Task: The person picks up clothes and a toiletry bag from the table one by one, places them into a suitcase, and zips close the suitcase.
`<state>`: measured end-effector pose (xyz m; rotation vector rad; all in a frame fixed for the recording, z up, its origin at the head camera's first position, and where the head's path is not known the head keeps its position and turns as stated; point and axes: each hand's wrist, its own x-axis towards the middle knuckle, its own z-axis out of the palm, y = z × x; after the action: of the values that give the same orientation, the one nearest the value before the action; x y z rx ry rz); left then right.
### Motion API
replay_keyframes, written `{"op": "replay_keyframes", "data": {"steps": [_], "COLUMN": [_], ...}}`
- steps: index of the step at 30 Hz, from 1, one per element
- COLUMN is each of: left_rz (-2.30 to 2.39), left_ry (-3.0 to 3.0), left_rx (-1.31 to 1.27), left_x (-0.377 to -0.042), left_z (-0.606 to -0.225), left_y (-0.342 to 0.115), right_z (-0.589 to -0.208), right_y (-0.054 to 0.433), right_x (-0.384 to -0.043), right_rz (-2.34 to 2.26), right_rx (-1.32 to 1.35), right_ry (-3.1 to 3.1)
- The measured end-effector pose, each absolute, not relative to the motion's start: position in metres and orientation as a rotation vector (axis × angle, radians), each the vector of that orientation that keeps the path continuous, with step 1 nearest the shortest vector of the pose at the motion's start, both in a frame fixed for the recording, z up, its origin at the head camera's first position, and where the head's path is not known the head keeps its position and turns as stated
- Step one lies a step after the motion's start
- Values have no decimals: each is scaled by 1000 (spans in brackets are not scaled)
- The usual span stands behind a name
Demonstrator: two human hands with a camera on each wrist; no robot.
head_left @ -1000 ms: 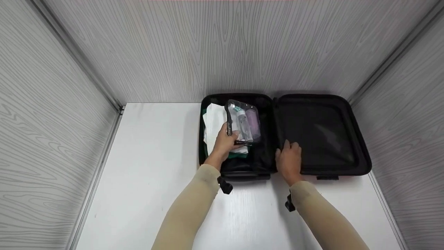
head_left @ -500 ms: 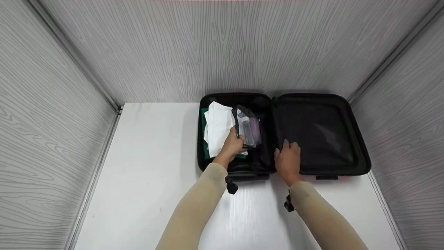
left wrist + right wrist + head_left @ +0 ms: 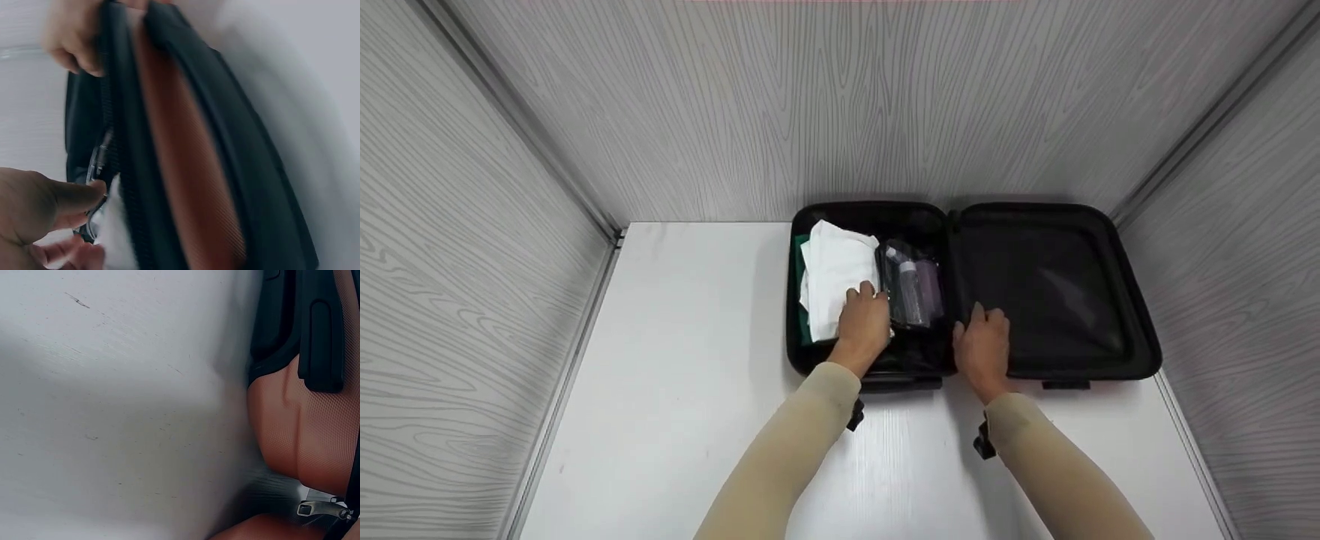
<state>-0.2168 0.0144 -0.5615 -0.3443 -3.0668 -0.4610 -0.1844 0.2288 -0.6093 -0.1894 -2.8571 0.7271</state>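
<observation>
An opened suitcase with a black interior lies flat; its outer shell looks orange-red in the right wrist view. In its left half are folded white cloth over green cloth. Beside them lies a clear pouch with a clear bottle and a purple item. My left hand is over the white cloth at the pouch's left edge, thumb and fingers apart in the left wrist view. My right hand grips the suitcase rim near the hinge.
The suitcase stands on a white table against the grey wood-grain back wall. Side walls rise at left and right. Black latches sit on the front edge, and a zipper pull hangs near the hinge.
My left hand has lowered the clear pouch rightward into the suitcase beside the white cloth and let go of it. My right hand has stayed on the rim.
</observation>
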Motion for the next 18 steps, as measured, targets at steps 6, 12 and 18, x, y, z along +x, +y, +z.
{"op": "replay_keyframes", "data": {"steps": [6, 12, 18], "left_rz": [-208, -61, -197], "left_ry": [-3103, -3149, -3085], "left_rx": [-443, -495, -536], "left_x": [-217, -217, -218], "left_z": [-571, -575, -578], "left_y": [12, 9, 3], "right_z": [-608, -608, -608], "right_y": [229, 232, 236], "right_x": [-184, -185, -190], "right_rz": [736, 697, 721], "right_rx": [-180, -142, -177], "right_ry": [-2860, -2860, -2880]}}
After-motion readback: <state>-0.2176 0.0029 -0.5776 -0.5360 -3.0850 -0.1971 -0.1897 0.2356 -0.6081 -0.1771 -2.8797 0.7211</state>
